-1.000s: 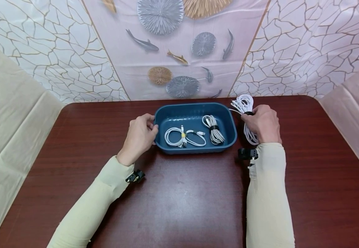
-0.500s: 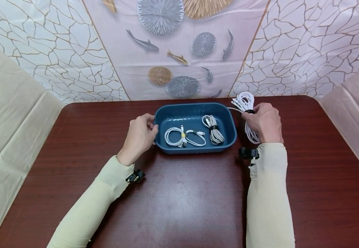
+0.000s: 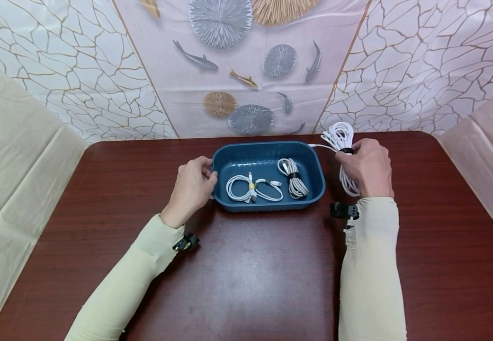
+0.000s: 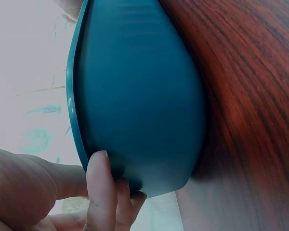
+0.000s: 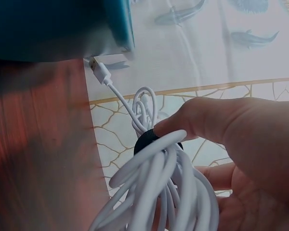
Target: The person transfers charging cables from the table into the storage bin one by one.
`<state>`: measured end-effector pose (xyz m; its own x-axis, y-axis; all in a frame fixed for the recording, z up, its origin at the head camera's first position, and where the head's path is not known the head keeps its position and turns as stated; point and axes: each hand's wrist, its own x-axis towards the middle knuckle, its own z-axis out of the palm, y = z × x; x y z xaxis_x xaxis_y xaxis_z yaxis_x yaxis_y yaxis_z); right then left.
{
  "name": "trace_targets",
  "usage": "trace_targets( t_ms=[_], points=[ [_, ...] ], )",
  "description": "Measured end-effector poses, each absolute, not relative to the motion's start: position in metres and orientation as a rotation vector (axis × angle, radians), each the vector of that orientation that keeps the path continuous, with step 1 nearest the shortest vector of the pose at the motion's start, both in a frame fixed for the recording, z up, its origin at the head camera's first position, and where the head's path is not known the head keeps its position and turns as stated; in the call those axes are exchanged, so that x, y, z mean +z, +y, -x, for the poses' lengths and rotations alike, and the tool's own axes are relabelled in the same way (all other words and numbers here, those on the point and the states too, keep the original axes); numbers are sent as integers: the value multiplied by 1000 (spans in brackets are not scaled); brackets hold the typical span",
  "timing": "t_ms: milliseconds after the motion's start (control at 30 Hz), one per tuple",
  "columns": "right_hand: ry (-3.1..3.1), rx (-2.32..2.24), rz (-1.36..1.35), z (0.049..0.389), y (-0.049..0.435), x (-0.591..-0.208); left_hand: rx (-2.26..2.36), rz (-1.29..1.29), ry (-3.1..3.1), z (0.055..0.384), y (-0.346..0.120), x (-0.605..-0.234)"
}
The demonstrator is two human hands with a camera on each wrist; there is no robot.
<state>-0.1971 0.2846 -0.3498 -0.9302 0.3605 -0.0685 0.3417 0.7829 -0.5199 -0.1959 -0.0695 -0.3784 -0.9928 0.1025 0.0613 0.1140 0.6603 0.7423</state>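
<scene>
My right hand (image 3: pixel 369 166) pinches a coiled white cable (image 3: pixel 341 136) at its black strap (image 5: pixel 147 140), to the right of a blue bin (image 3: pixel 267 207). In the right wrist view a USB plug (image 5: pixel 101 72) sticks out from the coil, close to the bin's edge. On the bin's left end, my left hand (image 3: pixel 191 187) grips the rim between thumb and fingers (image 4: pixel 100 183). Inside the bin lie a white cable (image 3: pixel 238 188) tied with a yellow band and, to its right, another bundled cable (image 3: pixel 295 180) with a black strap.
The bin stands near the back edge of a dark red-brown wooden table (image 3: pixel 246 270). A patterned cloth backdrop (image 3: pixel 250 71) hangs right behind the table, and pale cloth (image 3: pixel 12 166) flanks it at the sides.
My right hand has shifted slightly right and away from me, raising the white cable coil a little. The USB end now shows behind the bin's right corner. My left hand stays on the rim.
</scene>
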Motion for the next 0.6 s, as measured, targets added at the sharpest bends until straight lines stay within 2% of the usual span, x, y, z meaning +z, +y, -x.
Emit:
trace_targets(
  t_ms=[600],
  points=[
    [-2891,825,546,194,285,-343,-1262,189,-2855,195,-69,-378]
  ],
)
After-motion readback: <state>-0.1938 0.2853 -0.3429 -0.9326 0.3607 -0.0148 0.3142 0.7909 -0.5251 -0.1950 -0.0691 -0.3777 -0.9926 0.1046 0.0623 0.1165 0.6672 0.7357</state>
